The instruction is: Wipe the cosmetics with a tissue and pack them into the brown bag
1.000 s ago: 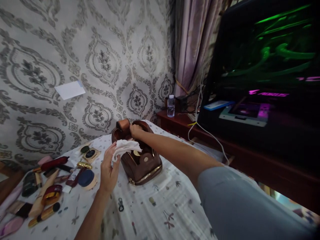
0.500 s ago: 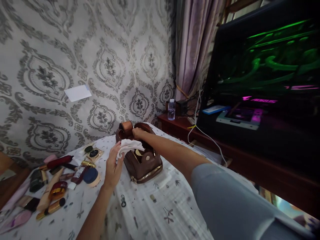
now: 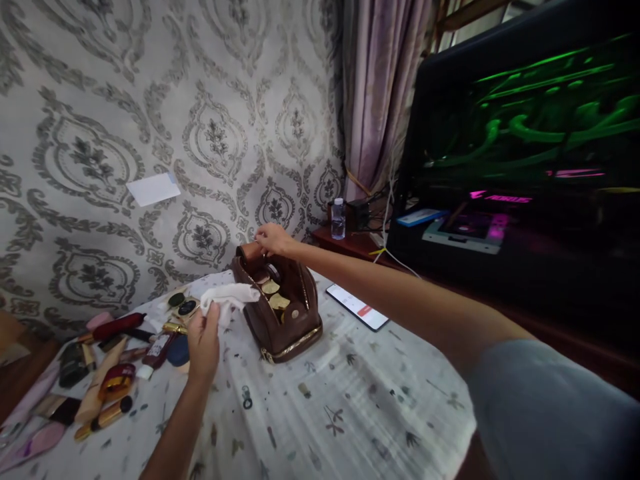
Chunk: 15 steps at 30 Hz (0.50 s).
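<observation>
A brown handbag (image 3: 293, 341) lies unzipped on the patterned white cloth, its mouth spread wide. Several gold-coloured round pieces (image 3: 279, 302) show inside it. Between the fingers and thumb of my left hand (image 3: 204, 340) is a crumpled white wipe (image 3: 229, 295), held just left of the bag's mouth. My right hand (image 3: 273, 239) reaches across to the bag's far end, its fingers closed on the brown strap (image 3: 251, 251) there.
Several cosmetics lie at the left, among them a dark blue round compact (image 3: 179, 350) and an amber jar (image 3: 118, 381). A smartphone (image 3: 357, 307) rests right of the bag. Beyond stand a water bottle (image 3: 339, 220) and a computer case (image 3: 500, 267) lit green.
My right hand has come up out of the bag to the strap at its far end. My left hand has drawn the wipe leftward, and the phone has come into view.
</observation>
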Tool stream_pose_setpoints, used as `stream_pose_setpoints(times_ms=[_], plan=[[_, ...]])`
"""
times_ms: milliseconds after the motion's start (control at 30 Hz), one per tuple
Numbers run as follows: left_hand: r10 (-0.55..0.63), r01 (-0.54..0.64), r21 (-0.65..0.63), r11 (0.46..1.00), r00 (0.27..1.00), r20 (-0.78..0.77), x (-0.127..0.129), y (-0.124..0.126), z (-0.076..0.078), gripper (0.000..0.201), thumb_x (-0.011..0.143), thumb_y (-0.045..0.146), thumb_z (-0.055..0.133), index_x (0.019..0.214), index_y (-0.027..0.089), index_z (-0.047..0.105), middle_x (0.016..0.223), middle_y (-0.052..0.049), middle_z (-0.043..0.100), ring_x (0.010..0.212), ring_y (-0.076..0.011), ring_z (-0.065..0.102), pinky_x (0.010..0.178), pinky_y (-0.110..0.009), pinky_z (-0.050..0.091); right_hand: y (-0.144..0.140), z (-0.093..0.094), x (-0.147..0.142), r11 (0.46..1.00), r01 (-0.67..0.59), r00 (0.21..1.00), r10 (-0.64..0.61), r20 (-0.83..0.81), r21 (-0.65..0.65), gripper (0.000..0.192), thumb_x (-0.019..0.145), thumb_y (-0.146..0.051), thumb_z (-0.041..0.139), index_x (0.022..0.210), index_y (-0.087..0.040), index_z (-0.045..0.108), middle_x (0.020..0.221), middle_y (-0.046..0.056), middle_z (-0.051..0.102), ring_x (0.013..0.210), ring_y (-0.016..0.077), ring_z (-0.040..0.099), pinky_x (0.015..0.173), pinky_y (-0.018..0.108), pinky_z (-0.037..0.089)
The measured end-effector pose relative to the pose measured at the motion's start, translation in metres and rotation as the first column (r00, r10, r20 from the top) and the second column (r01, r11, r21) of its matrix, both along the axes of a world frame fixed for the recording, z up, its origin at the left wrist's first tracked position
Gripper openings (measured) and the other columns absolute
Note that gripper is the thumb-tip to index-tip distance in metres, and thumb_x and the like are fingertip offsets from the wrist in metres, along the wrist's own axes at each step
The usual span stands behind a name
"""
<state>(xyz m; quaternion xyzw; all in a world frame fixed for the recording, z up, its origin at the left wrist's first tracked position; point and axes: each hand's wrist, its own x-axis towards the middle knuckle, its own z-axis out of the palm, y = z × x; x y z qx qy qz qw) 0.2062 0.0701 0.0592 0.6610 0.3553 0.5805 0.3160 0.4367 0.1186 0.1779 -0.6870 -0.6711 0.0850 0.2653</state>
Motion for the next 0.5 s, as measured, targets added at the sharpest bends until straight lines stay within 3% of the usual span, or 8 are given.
stream_pose_setpoints(times_ms=[100, 267, 400, 500], plan=[[0.074, -0.073, -0.115, 0.991, 0.997, 0.01, -0.021, -0.008, -0.005, 0.044, 0.086, 0.059, 0.055, 0.088, 0.016, 0.064, 0.085, -0.003, 0.066, 0.084, -0.0186, 0.06, 0.082, -0.027, 0.048, -0.03, -0.007, 0.004, 0.998, -0.036, 0.998, 0.033, 0.061, 0.046, 0.029, 0.098, -0.02, 0.041, 0.097, -0.012, 0.068, 0.086, 0.006, 0.073, 0.075, 0.013, 0.067, 0.066, 0.019, 0.047], [0.109, -0.13, -0.197, 0.972, 0.987, -0.115, -0.049, -0.031, -0.014, 0.045, 0.08, 0.063, 0.058, 0.071, 0.019, 0.055, 0.071, 0.0, 0.058, 0.079, -0.02, 0.057, 0.076, -0.028, 0.047, -0.063, -0.031, 0.016, 0.998, -0.048, 0.975, 0.037, 0.22, 0.046, 0.024, 0.091, -0.017, 0.049, 0.095, -0.013, 0.072, 0.101, 0.011, 0.074, 0.1, 0.0206, 0.066, 0.082, 0.024, 0.045], [0.098, -0.143, -0.233, 0.962, 0.976, -0.193, -0.058, -0.041, -0.035, 0.05, 0.076, 0.066, 0.06, 0.06, 0.021, 0.045, 0.06, 0.002, 0.051, 0.068, -0.0186, 0.054, 0.065, -0.027, 0.046, -0.037, -0.039, 0.007, 0.996, -0.025, 0.952, 0.05, 0.301, -0.086, 0.025, 0.089, -0.02, 0.054, 0.105, -0.011, 0.072, 0.115, 0.016, 0.07, 0.109, 0.0238, 0.065, 0.085, 0.025, 0.047], [0.068, -0.123, -0.258, 0.958, 0.975, -0.212, -0.061, -0.044, -0.052, 0.047, 0.076, 0.064, 0.06, 0.064, 0.02, 0.052, 0.066, -0.001, 0.058, 0.078, -0.0221, 0.058, 0.074, -0.029, 0.048, -0.006, -0.044, -0.008, 0.977, 0.025, 0.938, 0.05, 0.342, -0.212, 0.035, 0.085, -0.03, 0.067, 0.113, -0.01, 0.069, 0.118, 0.02, 0.067, 0.108, 0.0273, 0.066, 0.084, 0.03, 0.051]])
